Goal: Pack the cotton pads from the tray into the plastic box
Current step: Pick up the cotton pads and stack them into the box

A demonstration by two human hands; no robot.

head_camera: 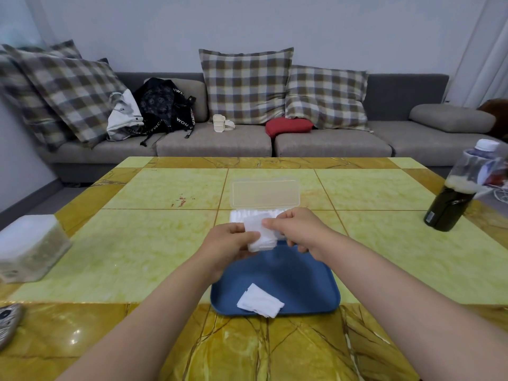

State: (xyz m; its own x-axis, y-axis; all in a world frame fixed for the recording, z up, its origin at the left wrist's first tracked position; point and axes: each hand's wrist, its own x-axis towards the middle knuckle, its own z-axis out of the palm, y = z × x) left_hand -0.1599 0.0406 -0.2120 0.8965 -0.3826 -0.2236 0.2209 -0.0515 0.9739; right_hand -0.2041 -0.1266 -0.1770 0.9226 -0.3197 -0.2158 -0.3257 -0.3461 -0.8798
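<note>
Pads (259, 235) first: I've got a small white stack of them up in both hands, over the far end of the tray (288, 279) and just short of the box (238, 215). Left hand (228, 243) is curled round the stack from underneath and the side. Right hand (298, 229) pinches the top edge between thumb and forefinger, other fingers tucked under. Box sits just behind the tray with its lid (265, 192) flipped up and back, and there's already a white row packed inside, so my guess is space is getting tight. For this bit I'd square the stack between both hands so the edges line up, then slide it in on edge next to the row rather than dropping it flat. I'd keep it squeezed till it's seated, since these probably fan out easily. A few loose pads (259, 300) lie at the near end of the tray, so not done yet.
</note>
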